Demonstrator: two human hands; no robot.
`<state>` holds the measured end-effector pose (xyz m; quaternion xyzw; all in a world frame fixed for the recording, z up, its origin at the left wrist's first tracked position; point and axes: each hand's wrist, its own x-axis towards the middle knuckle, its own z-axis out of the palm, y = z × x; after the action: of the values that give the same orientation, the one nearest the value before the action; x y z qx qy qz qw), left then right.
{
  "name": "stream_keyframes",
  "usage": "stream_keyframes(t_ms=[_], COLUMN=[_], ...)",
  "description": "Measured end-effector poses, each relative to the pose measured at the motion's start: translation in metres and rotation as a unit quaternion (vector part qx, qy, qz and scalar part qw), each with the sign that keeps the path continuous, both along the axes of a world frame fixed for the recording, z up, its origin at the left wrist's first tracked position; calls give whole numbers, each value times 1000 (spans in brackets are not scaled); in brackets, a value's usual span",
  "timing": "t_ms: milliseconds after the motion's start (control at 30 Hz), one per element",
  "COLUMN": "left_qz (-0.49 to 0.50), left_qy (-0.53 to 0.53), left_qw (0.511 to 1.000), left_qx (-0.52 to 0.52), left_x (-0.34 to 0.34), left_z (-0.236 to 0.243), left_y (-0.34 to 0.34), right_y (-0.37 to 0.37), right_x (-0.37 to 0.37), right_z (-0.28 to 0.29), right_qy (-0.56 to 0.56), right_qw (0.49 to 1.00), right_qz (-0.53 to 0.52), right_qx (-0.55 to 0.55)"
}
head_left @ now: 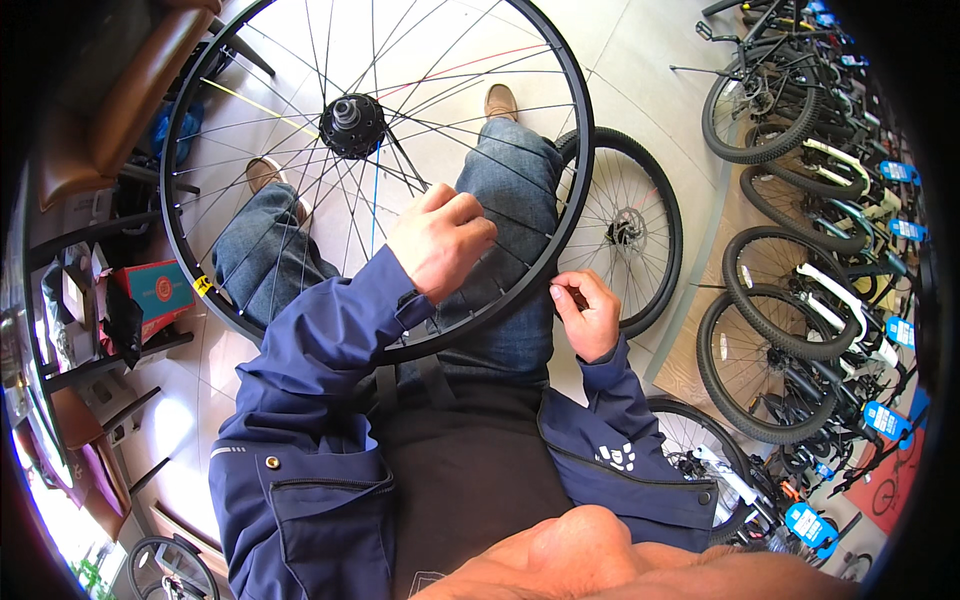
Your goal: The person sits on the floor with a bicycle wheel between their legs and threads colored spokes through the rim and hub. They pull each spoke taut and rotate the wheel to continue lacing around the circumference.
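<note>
One tyreless wheel [366, 138] sits above the jeans [505, 352], hub [350, 118] ahead and slightly left of the left hand [440, 240], which is nearer it: fingers curled, can't tell on what. Right hand [588, 312] is narrow beside the rim [585, 130], grip unclear. Yellow sticker [203, 286], blue tags [886, 420]; print's too small here.

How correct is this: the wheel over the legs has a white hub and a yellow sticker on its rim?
The hub is not white: the head view shows it black. The wheel over the legs has a yellow sticker on its rim.
</note>
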<state>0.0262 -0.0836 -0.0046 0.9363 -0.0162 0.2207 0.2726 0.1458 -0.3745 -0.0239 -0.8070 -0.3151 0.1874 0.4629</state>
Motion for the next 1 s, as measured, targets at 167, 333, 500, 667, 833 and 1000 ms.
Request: stream_keyframes(t_ms=[167,333,500,667,833,1000], left_qz=[0,0,-2,-11,-12,-9], left_qy=[-1,-2,0,12,7,0], left_qw=[1000,1000,1000,1000,1000,1000], left_qx=[-2,-3,-3,0,5,5], left_x=[0,1,0,0,1,2], left_z=[0,1,1,3,4,4], left_y=[0,1,2,3,3,3], right_y=[0,0,2,3,3,2], right_x=[0,0,-1,-2,2,6], right_z=[1,-3,-7,-7,-11,-16], right_qy=[-32,-66,-143,-146,-154,-148], right_qw=[999,998,990,989,988,988], right_qz=[5,15,15,12,25,39], right_qx=[-4,5,6,10,21,30])
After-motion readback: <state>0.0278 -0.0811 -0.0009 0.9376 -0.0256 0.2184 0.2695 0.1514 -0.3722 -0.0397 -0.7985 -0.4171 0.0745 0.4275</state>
